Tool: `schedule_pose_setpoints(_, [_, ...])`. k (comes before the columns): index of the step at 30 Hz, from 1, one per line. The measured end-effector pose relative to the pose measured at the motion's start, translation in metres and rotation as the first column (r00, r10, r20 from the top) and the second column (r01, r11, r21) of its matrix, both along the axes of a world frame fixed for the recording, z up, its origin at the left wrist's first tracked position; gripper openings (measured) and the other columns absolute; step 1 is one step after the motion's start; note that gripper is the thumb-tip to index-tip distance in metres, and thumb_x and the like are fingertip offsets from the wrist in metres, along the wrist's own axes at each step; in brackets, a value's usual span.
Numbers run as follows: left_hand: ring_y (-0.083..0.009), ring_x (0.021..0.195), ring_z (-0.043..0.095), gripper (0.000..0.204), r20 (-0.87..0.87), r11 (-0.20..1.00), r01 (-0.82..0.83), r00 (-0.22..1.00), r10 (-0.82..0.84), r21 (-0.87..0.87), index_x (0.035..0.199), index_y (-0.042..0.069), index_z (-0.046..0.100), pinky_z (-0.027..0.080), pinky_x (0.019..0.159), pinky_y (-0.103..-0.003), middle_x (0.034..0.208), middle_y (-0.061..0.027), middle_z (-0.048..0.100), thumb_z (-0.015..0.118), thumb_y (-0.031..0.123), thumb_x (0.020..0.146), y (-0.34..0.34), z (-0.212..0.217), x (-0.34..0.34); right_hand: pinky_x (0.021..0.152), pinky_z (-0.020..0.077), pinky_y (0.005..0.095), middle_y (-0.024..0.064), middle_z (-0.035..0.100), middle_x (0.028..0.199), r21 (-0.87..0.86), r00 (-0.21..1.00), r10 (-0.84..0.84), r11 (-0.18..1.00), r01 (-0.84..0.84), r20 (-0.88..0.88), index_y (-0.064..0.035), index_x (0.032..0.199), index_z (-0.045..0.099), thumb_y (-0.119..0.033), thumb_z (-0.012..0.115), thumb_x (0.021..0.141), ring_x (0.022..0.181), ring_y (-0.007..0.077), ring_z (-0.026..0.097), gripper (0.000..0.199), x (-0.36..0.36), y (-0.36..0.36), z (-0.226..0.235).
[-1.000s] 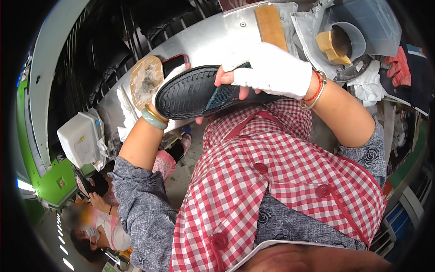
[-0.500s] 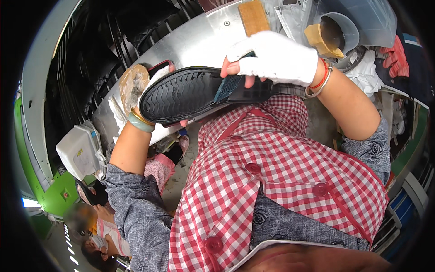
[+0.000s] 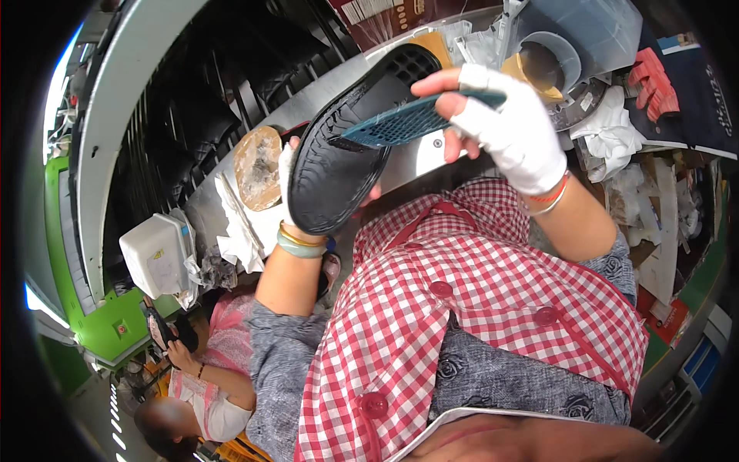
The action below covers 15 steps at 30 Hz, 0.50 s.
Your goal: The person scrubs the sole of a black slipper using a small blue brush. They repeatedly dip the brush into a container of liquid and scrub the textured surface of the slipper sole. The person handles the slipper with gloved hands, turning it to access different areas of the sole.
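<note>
A black shoe sole (image 3: 327,169) is tilted in front of me, its heel end pointing up and away to the right. My left hand (image 3: 286,181), in a white glove, grips it from beneath, with fingertips showing at both edges. My right hand (image 3: 512,127) wears a white glove that leaves fingertips bare. Between its thumb and fingers is a flat dark teal strip (image 3: 408,131) with a mesh-like pattern. The strip's far end reaches over the forefoot of the sole and seems to touch it.
A metal table (image 3: 331,86) curves behind the sole. On it lie a stained round board (image 3: 258,165) and white tissue (image 3: 240,231). A white box (image 3: 156,254) stands left; a cup (image 3: 566,61) and red glove (image 3: 654,85) are right. Another person (image 3: 227,377) works lower left.
The sole has swung from nearly level to steeply tilted, heel end up. The teal strip, earlier lying across the sole's middle, now sticks out from it in my right hand.
</note>
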<state>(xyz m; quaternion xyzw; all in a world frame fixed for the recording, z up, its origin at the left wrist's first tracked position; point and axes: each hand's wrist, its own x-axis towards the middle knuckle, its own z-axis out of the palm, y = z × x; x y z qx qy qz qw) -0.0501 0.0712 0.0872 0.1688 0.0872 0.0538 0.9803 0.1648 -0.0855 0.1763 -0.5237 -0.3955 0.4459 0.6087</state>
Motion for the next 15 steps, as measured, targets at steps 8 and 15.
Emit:
schedule_pose_setpoints(8, [-0.0314,0.109,0.056,0.060,0.188,0.986,-0.159,0.971,0.146,0.055,0.126,0.006,0.053,0.043,0.096,-0.049,0.121,-0.0149,0.059,0.038,0.052,0.091,-0.013,-0.005,0.024,0.074,0.0526,0.0307,0.0134,0.068,0.095,0.449,0.875,-0.148,0.889,-0.086,0.460,-0.0054,0.100,0.070,-0.007,0.069,0.081,0.080,0.0282,0.066,0.019,-0.068,-0.005,-0.034])
schedule_pose_setpoints(15, [-0.0374,0.082,0.063,0.066,0.006,0.965,-0.223,0.975,0.224,0.136,0.116,0.003,0.056,0.053,0.071,-0.046,0.108,-0.0193,0.062,0.034,0.059,0.089,-0.022,-0.005,0.023,0.053,0.0454,0.0192,0.0024,0.066,0.083,-0.052,0.994,-0.058,0.997,0.063,0.092,-0.0002,0.100,0.067,-0.012,0.062,0.091,0.062,0.0042,0.056,0.016,-0.016,0.004,-0.035])
